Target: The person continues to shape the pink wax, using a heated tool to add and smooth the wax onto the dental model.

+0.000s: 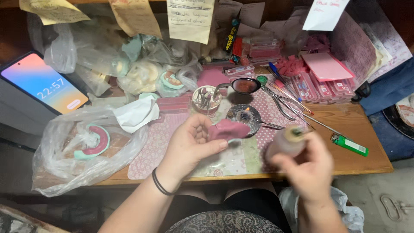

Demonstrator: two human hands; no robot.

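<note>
a: what does the left hand (189, 144) have?
b: it pinches a pink wax denture base (228, 129), a curved, lumpy slab of dull rose colour, thumb below and fingers curled behind it. the piece sits in the air above the patterned mat (159, 146), near the front edge of the wooden table (358, 125).
a: and the right hand (308, 166)?
b: it is clenched around a small pale bottle (286, 142) with a round cap, blurred, just right of the wax piece and not touching it.
a: what lies around them?
b: directly behind the wax stands a small round burner (244, 116) with a tiny flame. beyond it are a cup of burs (206, 98), a dark spoon-like ladle (243, 85) and metal pliers (284, 101). a green lighter (350, 145) lies to the right. on the left, a plastic bag (64, 159) holds a pink and teal arch model (92, 142); a phone (43, 82) with a lit screen leans beyond it.
</note>
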